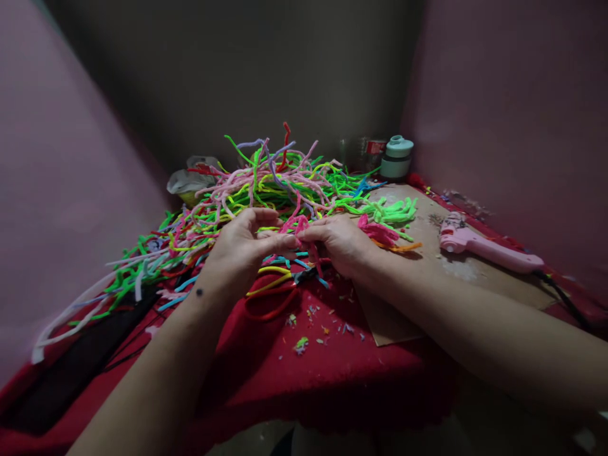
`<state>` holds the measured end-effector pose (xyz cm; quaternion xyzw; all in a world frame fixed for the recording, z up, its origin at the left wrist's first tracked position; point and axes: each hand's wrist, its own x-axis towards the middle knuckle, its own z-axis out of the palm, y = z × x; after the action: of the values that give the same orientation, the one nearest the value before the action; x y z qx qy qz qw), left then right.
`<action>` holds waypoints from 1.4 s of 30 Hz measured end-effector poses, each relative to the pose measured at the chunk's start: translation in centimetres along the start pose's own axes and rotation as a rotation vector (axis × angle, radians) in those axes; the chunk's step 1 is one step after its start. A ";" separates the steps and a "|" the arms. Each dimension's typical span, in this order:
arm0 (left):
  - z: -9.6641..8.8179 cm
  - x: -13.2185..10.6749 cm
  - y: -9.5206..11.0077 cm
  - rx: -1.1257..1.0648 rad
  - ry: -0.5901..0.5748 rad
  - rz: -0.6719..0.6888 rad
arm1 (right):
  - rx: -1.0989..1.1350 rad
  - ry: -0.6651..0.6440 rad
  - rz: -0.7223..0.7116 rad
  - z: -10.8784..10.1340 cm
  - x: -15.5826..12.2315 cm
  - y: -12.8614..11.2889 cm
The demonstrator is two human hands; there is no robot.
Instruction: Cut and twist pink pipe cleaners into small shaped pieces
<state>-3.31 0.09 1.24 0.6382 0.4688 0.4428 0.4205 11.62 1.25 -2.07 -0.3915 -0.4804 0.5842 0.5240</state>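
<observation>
Between my two hands is a bent hot-pink pipe cleaner [297, 223], with one part hanging below the fingertips. My left hand [249, 237] has its thumb and fingers closed on the pink piece from the left. From the right, my right hand [339, 244] pinches it between thumb and forefinger. Just below lies a cutting tool with yellow and red handles [273, 297], its head partly hidden. Behind the hands rises a large tangled heap of pipe cleaners [266, 183] in pink, green, yellow and other colours. A hot-pink bundle [380, 231] lies beside my right wrist.
A pink glue gun [489, 247] with a black cord lies on cardboard [456, 278] at right. Bright green looped pipe cleaners [394, 210] sit there too. A pale lidded bottle [396, 158] stands behind. Fibre scraps [301, 345] dot the red cloth [332, 380].
</observation>
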 end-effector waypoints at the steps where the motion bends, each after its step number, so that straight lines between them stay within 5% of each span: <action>1: -0.1 0.1 0.0 -0.059 -0.019 -0.073 | -0.002 -0.007 0.002 0.1 -0.1 -0.1; 5: -0.2 0.3 -0.1 -0.179 -0.212 -0.251 | -0.020 -0.007 0.018 0.3 -0.3 -0.3; 7: 0.0 0.2 0.0 -0.115 -0.189 -0.221 | -0.035 -0.014 0.006 0.2 -0.3 -0.3; 11: 0.5 0.0 0.0 0.161 -0.056 -0.033 | -0.061 -0.050 -0.032 0.0 -0.1 0.1; 16: 0.6 0.2 -0.8 0.392 0.043 0.357 | -0.016 -0.081 -0.024 0.1 -0.2 0.2; 22: 0.3 0.0 -0.4 0.102 -0.297 0.010 | 0.151 -0.222 0.096 0.3 -0.7 -0.5; 29: 0.2 0.1 -0.4 0.192 -0.268 0.043 | 0.219 -0.128 0.062 0.2 -0.1 -0.4; 34: 0.9 -0.1 -0.3 0.361 -0.255 -0.055 | 0.269 -0.100 0.086 0.1 0.3 -0.1; 42: -0.4 -0.1 -0.4 0.213 -0.428 -0.074 | 0.353 -0.083 0.152 -0.1 0.4 -0.6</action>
<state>-3.77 0.13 0.90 0.7407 0.4361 0.2299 0.4565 11.82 1.65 -1.51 -0.3044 -0.3606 0.7130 0.5186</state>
